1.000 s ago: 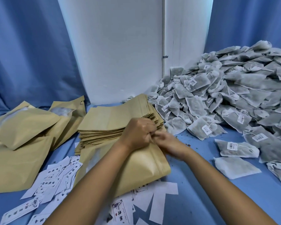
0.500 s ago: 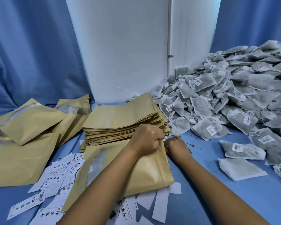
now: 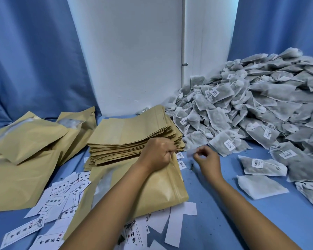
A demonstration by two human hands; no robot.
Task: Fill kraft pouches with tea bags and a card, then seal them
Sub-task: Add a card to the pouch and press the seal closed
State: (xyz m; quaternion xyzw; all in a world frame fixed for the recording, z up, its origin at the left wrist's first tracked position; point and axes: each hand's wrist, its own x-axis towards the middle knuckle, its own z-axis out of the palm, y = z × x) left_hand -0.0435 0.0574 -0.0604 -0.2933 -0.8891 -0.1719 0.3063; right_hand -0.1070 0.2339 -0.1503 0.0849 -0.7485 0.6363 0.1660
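A kraft pouch (image 3: 148, 188) lies flat on a blue table (image 3: 242, 222), just in front of a stack of empty pouches (image 3: 132, 136). The left hand (image 3: 156, 154) is closed in a fist, pinching the pouch's top corner nearest the stack, probably to hold the mouth steady for sealing. Just right of that corner, the right hand (image 3: 207, 158) hovers off the pouch, fingers curled and blurred, so what it pinches is unclear; a heap of tea bags (image 3: 260, 109) rises right of the stack, and cards (image 3: 65, 193) lie scattered left of the pouch.

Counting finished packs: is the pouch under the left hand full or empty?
Full: the pouch bulges, unlike the flat stack. Left hand pinches its top.
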